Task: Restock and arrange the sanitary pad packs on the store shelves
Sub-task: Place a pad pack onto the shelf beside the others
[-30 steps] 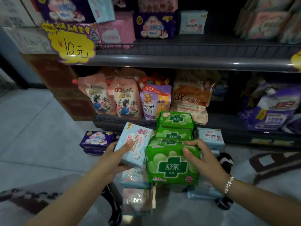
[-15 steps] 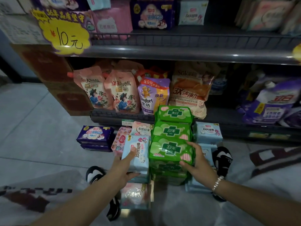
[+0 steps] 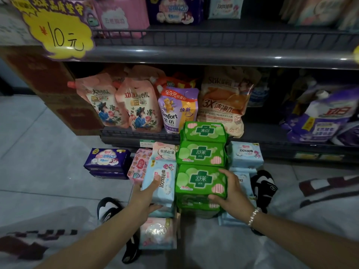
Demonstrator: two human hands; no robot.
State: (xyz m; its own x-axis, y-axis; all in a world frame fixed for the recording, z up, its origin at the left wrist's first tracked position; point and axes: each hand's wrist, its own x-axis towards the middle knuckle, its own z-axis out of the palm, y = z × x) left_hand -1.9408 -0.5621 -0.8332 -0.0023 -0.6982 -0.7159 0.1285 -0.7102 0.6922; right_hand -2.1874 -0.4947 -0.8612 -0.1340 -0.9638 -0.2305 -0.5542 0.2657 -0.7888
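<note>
Three green packs with a white cross logo sit stacked on the floor by the bottom shelf. Right hand grips the nearest one, left hand clutches a light blue pack.

Pale grey floor tiles run under a dark metal shelf unit — its upper shelf edged with a low wire rail. A brown side panel closes the left end — lighting is dim.
</note>
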